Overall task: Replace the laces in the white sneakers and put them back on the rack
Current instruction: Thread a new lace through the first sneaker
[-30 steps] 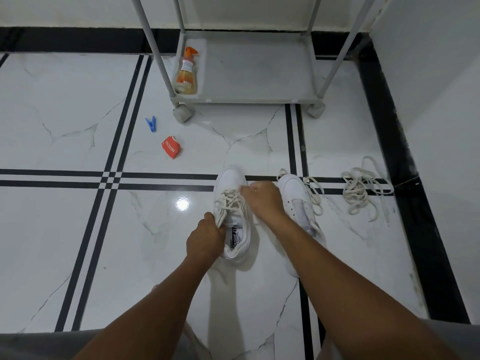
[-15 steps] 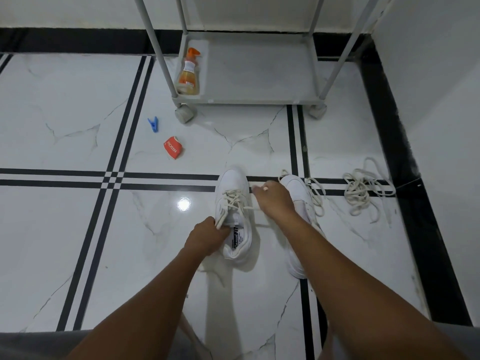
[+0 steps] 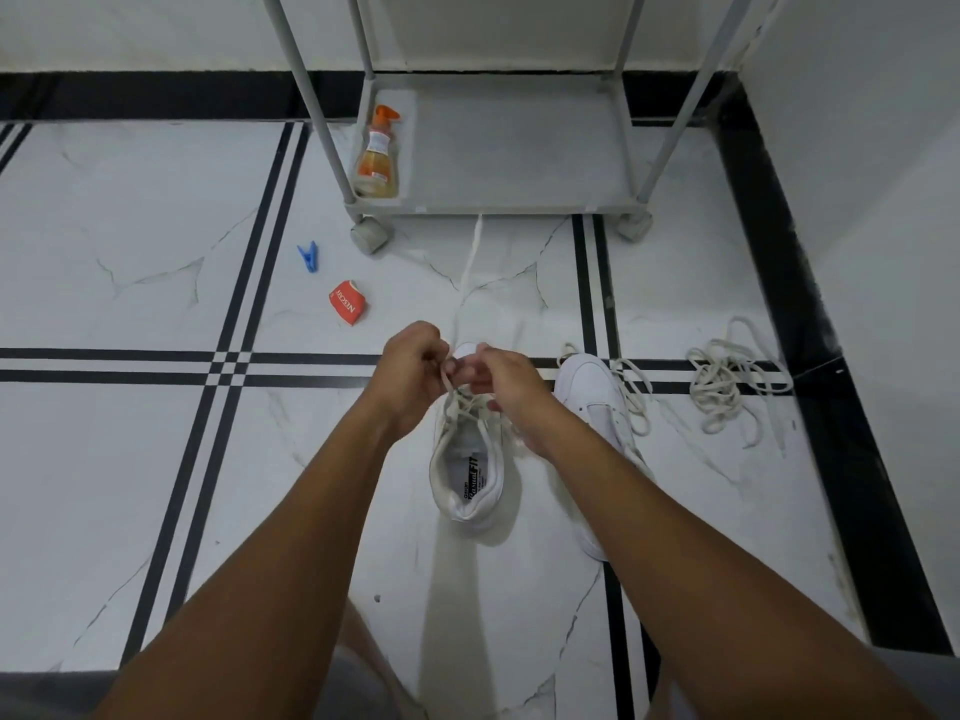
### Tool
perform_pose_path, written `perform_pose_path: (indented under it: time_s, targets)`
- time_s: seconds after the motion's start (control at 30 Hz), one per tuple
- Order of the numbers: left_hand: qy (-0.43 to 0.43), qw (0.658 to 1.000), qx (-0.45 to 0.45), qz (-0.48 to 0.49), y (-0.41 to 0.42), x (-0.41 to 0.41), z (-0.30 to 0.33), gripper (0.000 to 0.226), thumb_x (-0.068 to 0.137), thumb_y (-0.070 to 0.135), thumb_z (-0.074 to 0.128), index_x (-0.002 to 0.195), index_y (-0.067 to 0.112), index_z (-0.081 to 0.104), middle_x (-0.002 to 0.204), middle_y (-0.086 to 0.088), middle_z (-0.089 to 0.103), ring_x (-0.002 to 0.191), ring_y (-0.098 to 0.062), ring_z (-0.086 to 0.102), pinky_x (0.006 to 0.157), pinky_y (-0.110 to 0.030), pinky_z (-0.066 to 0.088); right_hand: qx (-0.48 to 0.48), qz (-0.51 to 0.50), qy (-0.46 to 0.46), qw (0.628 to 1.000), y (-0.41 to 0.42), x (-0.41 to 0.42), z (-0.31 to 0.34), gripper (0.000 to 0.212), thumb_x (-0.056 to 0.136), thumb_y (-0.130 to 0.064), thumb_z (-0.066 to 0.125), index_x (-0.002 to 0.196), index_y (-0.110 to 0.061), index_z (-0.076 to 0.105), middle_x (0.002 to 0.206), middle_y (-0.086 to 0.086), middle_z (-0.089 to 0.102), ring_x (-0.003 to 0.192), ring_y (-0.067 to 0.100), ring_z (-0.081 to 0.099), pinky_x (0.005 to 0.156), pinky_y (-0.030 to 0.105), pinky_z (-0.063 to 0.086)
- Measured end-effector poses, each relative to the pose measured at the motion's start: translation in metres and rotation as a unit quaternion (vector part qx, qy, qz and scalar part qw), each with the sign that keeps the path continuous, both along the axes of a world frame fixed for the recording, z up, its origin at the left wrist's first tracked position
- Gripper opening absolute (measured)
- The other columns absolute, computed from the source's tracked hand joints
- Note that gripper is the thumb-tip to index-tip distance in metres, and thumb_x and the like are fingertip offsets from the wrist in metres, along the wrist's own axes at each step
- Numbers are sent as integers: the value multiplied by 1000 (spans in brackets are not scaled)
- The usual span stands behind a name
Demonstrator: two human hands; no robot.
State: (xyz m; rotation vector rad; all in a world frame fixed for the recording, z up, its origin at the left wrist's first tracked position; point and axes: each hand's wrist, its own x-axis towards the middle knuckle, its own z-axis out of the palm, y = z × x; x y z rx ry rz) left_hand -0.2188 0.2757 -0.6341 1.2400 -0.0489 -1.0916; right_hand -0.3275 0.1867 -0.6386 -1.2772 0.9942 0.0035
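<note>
A white sneaker (image 3: 470, 470) stands on the marble floor, heel towards me, with a cream lace (image 3: 470, 262) threaded through its eyelets. One loose end of the lace stretches away towards the rack. My left hand (image 3: 410, 374) and my right hand (image 3: 501, 379) meet over the shoe's toe end, both pinching the lace. The second white sneaker (image 3: 597, 397) lies just to the right, partly hidden under my right forearm. A loose pile of cream laces (image 3: 727, 381) lies further right. The grey wheeled rack (image 3: 519, 148) stands at the back.
An orange spray bottle (image 3: 378, 155) stands on the rack's bottom shelf at the left. A blue clothes peg (image 3: 308, 256) and a red packet (image 3: 347, 302) lie on the floor to the left. A white wall (image 3: 857, 200) with a black skirting closes the right side.
My left hand rose from the shoe's tongue to the toe end and joined the right hand. A lace end now stretches out towards the rack.
</note>
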Motion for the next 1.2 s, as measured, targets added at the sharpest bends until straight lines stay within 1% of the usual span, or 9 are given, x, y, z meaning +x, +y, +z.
perform_pose_path:
  time_s: [0.13, 0.3, 0.43, 0.53, 0.7, 0.8, 0.9, 1.03, 1.2]
  targets:
    - [-42, 990, 68, -117, 4, -12, -5, 16, 79, -6, 40, 74, 6, 49, 68, -9, 42, 55, -17, 39, 55, -32, 44, 62, -75, -71, 993, 8, 6, 5, 35, 102, -30, 52, 101, 2, 66, 82, 12, 65, 67, 20, 61, 54, 27, 48]
    - [-171, 959, 174, -147, 8, -15, -20, 12, 91, 16, 49, 87, 10, 59, 87, -7, 59, 76, -21, 57, 73, -38, 52, -143, -62, 9, 988, 8, 5, -6, 35, 106, -29, 42, 94, -8, 67, 90, 4, 68, 84, 20, 64, 66, 27, 48]
    - [-197, 934, 212, -209, 2, -16, -12, 55, 99, 60, 44, 104, 13, 72, 101, -8, 74, 86, -18, 69, 74, -29, 54, -257, 114, 78, 957, 12, 0, -7, 37, 105, -31, 31, 91, -13, 60, 92, 6, 66, 89, 26, 63, 80, 40, 51]
    - [-141, 939, 203, -239, -1, -15, -7, 46, 101, 50, 52, 107, 9, 74, 101, -8, 77, 91, -17, 74, 72, -25, 56, -270, 230, 106, 929, 23, -2, -6, 36, 102, -26, 32, 113, -11, 63, 98, 5, 66, 92, 28, 64, 83, 43, 53]
    - [-118, 965, 189, -135, -3, -13, -10, 30, 104, 27, 50, 107, 5, 71, 90, -8, 72, 84, -19, 65, 77, -31, 51, -273, 285, 136, 909, 34, -7, -9, 34, 105, -30, 31, 111, -13, 60, 98, 8, 66, 93, 29, 63, 77, 38, 47]
    - [-19, 987, 158, 11, -8, -7, -5, 30, 106, 14, 40, 120, 0, 63, 78, -8, 59, 66, -18, 54, 65, -29, 53, -253, 306, 162, 904, 40, -9, -12, 37, 104, -31, 32, 91, -12, 61, 86, 4, 63, 84, 25, 61, 68, 33, 41]
    - [-49, 972, 219, 66, -8, 4, -2, 32, 104, 11, 37, 123, 7, 61, 74, -4, 46, 56, -13, 37, 50, -25, 37, -272, 321, 170, 891, 44, -11, -14, 36, 105, -36, 33, 91, -14, 57, 91, 4, 64, 83, 23, 59, 67, 32, 40]
    - [-151, 953, 264, -7, -3, 10, 5, 31, 105, 34, 37, 105, 23, 66, 84, -2, 47, 58, -14, 34, 51, -27, 30, -327, 233, 140, 905, 42, -15, -10, 35, 98, -57, 43, 101, -23, 54, 87, -8, 60, 80, 18, 58, 70, 33, 42]
    - [-304, 917, 236, -110, 5, 8, -6, 32, 108, 31, 40, 110, 18, 69, 93, 1, 61, 76, -12, 53, 62, -27, 44, -353, 81, 151, 920, 23, -18, -10, 30, 93, -47, 55, 112, -24, 55, 105, -4, 64, 89, 21, 60, 69, 31, 39]
